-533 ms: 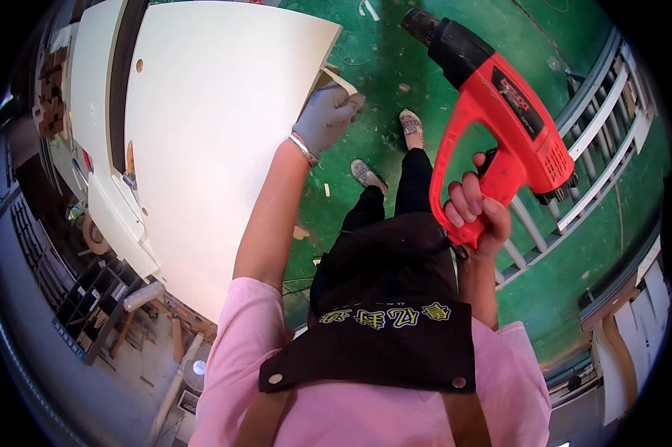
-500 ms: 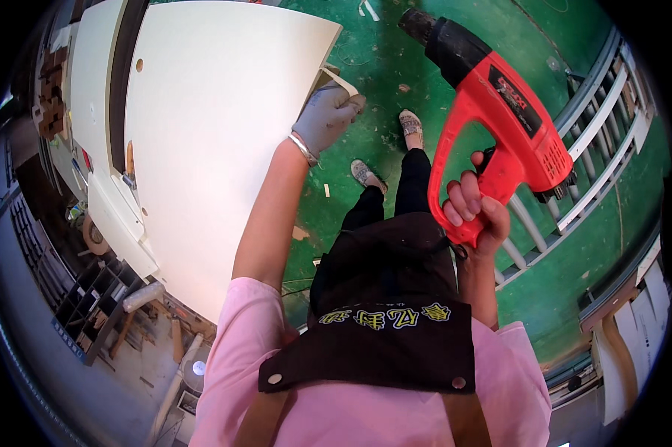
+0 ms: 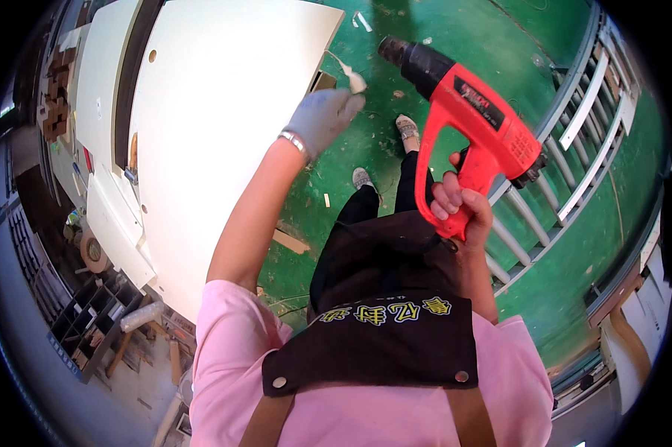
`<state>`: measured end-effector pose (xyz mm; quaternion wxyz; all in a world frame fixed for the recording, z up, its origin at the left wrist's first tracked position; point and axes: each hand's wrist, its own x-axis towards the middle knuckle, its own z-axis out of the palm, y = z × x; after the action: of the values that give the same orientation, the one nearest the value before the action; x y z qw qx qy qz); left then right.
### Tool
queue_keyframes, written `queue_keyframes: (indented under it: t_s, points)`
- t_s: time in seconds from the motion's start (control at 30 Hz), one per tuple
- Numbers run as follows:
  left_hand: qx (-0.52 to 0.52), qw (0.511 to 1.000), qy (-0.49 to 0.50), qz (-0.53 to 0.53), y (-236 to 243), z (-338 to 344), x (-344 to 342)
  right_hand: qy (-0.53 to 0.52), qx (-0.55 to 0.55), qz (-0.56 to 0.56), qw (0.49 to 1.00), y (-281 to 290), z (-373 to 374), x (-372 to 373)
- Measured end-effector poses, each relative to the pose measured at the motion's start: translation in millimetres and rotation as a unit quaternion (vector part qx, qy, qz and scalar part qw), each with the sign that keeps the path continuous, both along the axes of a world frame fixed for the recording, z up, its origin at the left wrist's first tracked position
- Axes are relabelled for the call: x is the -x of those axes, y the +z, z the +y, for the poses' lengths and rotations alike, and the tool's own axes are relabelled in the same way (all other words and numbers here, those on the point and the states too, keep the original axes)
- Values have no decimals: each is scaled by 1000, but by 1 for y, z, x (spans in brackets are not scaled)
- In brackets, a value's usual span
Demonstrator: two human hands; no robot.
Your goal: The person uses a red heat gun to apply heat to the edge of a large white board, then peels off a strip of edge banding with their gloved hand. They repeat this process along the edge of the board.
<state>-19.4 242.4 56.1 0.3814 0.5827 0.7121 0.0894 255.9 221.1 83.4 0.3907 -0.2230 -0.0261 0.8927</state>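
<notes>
While our right hand (image 3: 460, 201) wrapped tightly round the handle of the red heat gun (image 3: 507, 141), our gloved left hand (image 3: 321, 119) was at the right edge of the white board (image 3: 224, 112), beside a pale strip (image 3: 355, 80); we couldn't tell whether it pinched that. We saw a lettered dark label (image 3: 478, 97) on the gun and yellow-outlined writing (image 3: 388, 311) on our apron (image 3: 373, 361).

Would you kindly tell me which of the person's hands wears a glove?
The left hand wears a grey glove; the right hand, holding the red heat gun, is bare.
</notes>
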Motion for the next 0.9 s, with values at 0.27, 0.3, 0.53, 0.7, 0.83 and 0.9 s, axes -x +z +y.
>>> queue_keyframes:
  t_s: [0.27, 0.3, 0.53, 0.7, 0.83, 0.9]
  points:
    - [-240, 960, 3, 141, 36, -171, 4, 28, 41, 40, 998, -4, -57, 7]
    - [-246, 949, 49, 190, 31, -198, 9, 23, 43, 41, 998, -10, -53, 11]
    - [-14, 883, 289, 371, -13, -384, 7, 84, 51, 61, 993, -23, -35, 11]
    - [83, 861, 345, 365, -17, -416, 8, 107, 81, 73, 988, -21, -20, 7]
    - [104, 858, 346, 366, -23, -416, 15, 107, 92, 59, 988, -20, -5, 11]
    - [111, 856, 349, 366, -22, -416, 14, 158, 95, 60, 981, -18, -12, 5]
